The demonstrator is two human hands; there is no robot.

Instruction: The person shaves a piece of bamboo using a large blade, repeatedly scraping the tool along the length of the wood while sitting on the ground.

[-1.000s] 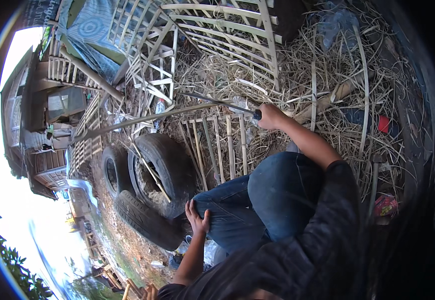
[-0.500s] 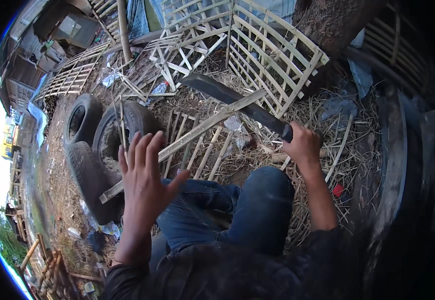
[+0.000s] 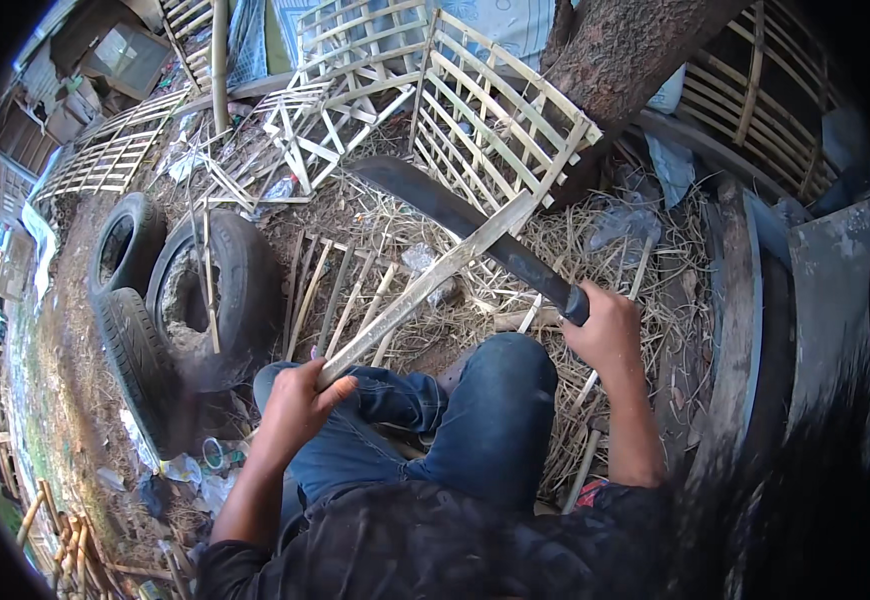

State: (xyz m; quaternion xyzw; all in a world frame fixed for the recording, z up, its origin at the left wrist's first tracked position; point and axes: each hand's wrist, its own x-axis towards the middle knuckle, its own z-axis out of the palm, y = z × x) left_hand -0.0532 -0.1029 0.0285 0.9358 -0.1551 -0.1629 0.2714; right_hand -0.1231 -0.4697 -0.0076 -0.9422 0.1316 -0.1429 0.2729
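Note:
My left hand [image 3: 300, 398] is closed round the near end of a long pale bamboo strip [image 3: 405, 302], just above my left knee. The strip slants up and away to the right. In my right hand [image 3: 605, 335] is the dark handle of a machete [image 3: 425, 200], held beyond my right knee. Its broad black blade points up to the left and crosses the strip near the strip's far end. At the crossing the strip lies in front of the blade; whether they touch I cannot tell. My fingers hide the strip's near tip.
Several old tires [image 3: 240, 275] stand at the left. Ahead are a bamboo lattice panel [image 3: 500, 110] and a tree trunk [image 3: 635, 55]. Bamboo shavings [image 3: 595, 215] and sticks [image 3: 355, 300] cover the ground before my knees. Weathered boards [image 3: 740, 290] edge the right side.
My left hand, open and raised before, has come down and closed on the bamboo strip's near end. The strip sits further up and right along the machete. The view has shifted slightly.

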